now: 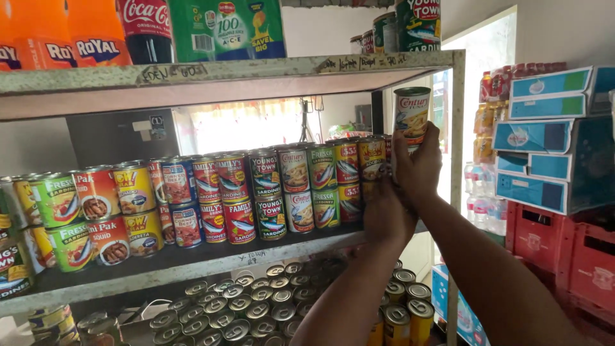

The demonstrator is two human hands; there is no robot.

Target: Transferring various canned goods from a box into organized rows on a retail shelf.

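At 2 o'clock, right hand (419,160) fingers wrap cylindrical metal can (411,115); left hand (384,214) grip unclear, beside stacked tins (282,192).

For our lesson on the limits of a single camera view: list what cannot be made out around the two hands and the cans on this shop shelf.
- Head view: the left hand shows only its back; its fingers and whatever they touch are hidden.
- The lower half of the raised can is covered by the right hand.
- Cans at the right end of the middle shelf sit behind both hands.
- The orange bottles are cut off by the top edge.
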